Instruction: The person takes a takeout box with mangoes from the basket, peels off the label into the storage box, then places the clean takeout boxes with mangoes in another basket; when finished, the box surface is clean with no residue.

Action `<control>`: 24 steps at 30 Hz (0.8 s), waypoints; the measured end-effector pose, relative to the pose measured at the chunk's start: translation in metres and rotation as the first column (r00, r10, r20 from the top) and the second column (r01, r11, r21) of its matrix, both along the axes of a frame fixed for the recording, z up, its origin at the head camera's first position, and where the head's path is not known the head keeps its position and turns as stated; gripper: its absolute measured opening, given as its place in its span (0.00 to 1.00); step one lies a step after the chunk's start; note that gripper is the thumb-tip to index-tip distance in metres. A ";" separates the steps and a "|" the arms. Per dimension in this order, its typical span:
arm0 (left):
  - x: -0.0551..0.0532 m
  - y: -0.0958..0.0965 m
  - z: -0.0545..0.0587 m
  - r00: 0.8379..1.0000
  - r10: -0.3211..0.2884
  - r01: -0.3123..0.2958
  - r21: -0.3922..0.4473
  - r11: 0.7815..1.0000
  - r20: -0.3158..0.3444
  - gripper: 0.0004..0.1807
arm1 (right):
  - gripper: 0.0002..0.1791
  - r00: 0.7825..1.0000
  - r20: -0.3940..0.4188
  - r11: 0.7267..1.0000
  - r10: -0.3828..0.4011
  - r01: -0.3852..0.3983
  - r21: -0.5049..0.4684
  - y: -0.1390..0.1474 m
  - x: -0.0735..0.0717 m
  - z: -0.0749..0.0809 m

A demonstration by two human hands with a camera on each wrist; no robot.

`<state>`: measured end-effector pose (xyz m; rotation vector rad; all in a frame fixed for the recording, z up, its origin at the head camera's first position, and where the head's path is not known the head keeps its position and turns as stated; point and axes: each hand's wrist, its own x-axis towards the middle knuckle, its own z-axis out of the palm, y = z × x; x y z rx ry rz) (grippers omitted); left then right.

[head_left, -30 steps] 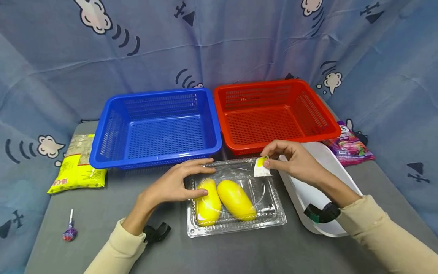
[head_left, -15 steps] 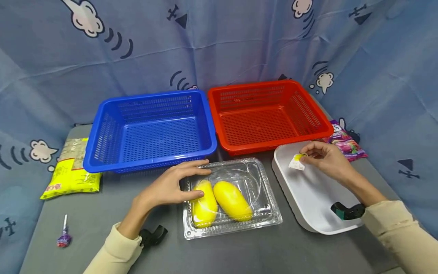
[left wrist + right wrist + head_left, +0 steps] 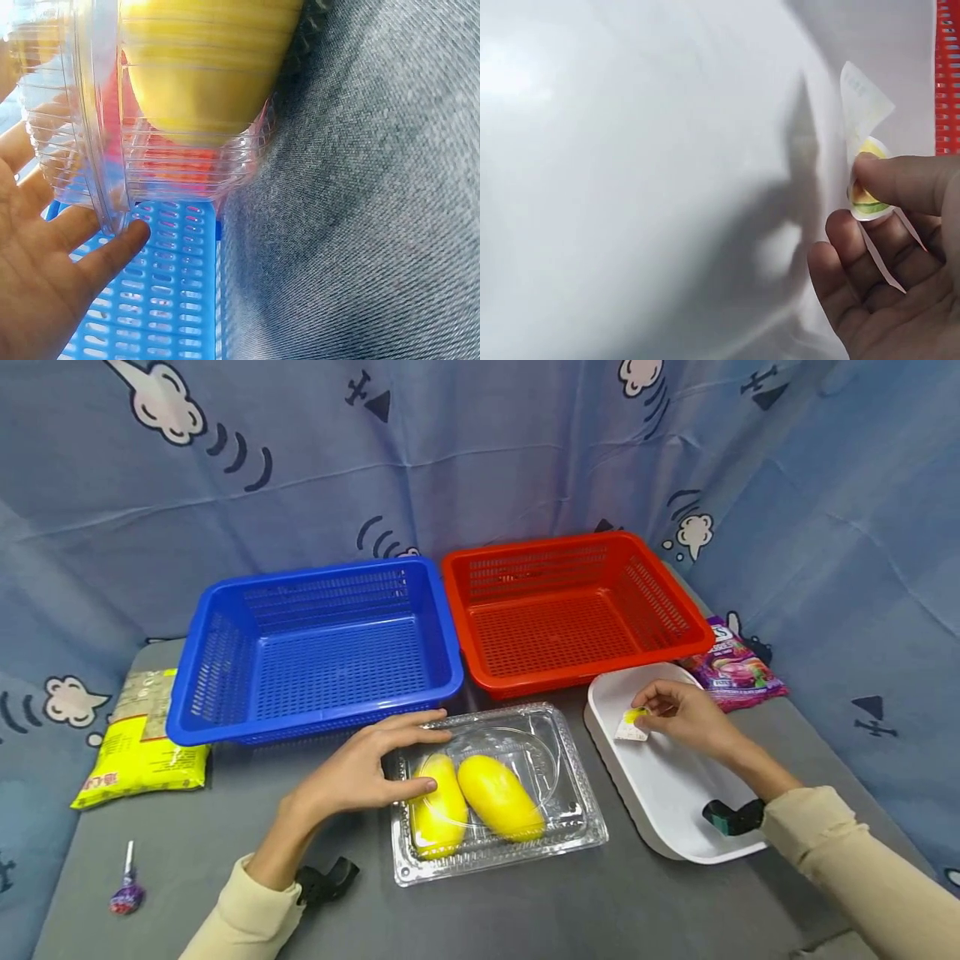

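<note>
A clear plastic clamshell box (image 3: 498, 867) holds two yellow mangoes (image 3: 500, 799) on the grey table. My left hand (image 3: 352, 777) rests at its back left corner, fingers spread, the thumb over the lid. In the left wrist view the fingers lie against the box's ridged edge. Above a white tray (image 3: 678, 793) on the right, my right hand (image 3: 693, 718) pinches a small sticker (image 3: 632, 727) on white paper. In the right wrist view the sticker (image 3: 874, 202) is yellow and green, held by the thumb against the fingers.
Behind the box stand a blue basket (image 3: 337, 668) and a red basket (image 3: 558, 627). On the left lie a yellow packet (image 3: 142, 752) and a lollipop (image 3: 127, 893). A purple packet (image 3: 738, 668) lies beyond the tray. A patterned curtain (image 3: 465, 443) hangs behind.
My right hand has carried the sticker from the box's back right corner to the right, over the white tray. The left hand stays on the box. The head view has shifted slightly.
</note>
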<state>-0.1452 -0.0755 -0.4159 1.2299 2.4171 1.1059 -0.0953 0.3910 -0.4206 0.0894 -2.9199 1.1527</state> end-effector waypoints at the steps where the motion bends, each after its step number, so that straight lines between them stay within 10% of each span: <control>1: 0.000 0.000 0.000 1.000 0.002 -0.002 -0.004 1.000 0.005 0.30 | 0.10 1.000 -0.005 1.000 0.003 -0.003 0.004 0.000 -0.001 -0.002; 24: 0.001 0.000 0.002 1.000 0.001 -0.001 -0.002 1.000 0.008 0.30 | 0.28 0.983 -0.131 0.981 0.129 -0.107 0.163 -0.008 -0.002 -0.018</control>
